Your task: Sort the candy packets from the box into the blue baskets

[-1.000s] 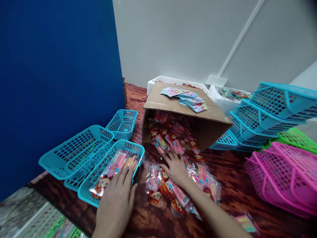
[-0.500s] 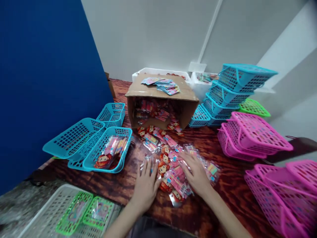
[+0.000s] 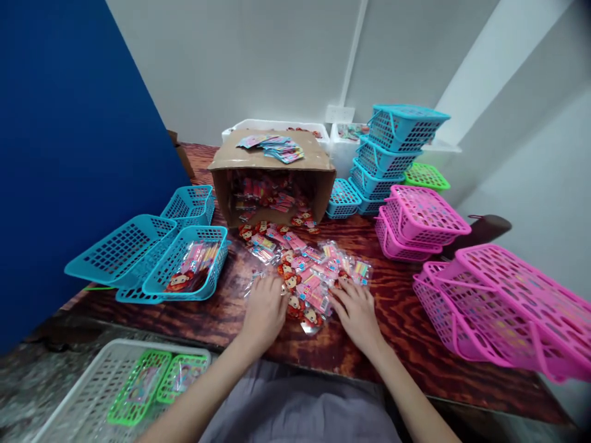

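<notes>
A loose heap of clear packets (image 3: 311, 289) with pink cards, coloured sticks and red-haired cartoon heads lies on the dark wood-grain table. At the heap's left edge rests my left hand (image 3: 264, 312), its fingers bent downward and their tips partly hidden; a shiny clear wrapper pokes out beside them. On the other side, my right hand (image 3: 356, 312) touches the packets with its fingers apart. Neither hand lifts anything. Behind the heap, a cardboard box (image 3: 272, 215) lies on its side with more packets inside and at its mouth.
Flat sachets (image 3: 277, 147) lie on the box. Left are blue baskets, one blue basket (image 3: 219, 271) holding packets. A stack of blue baskets (image 3: 390, 160) and pink baskets (image 3: 462, 307) stand right. Below left, a white crate (image 3: 87, 381) holds small green baskets.
Both hands have drawn back toward the near edge of the heap. The left fingers are more bent, and my right hand has moved off the top to the right side. The view has shifted.
</notes>
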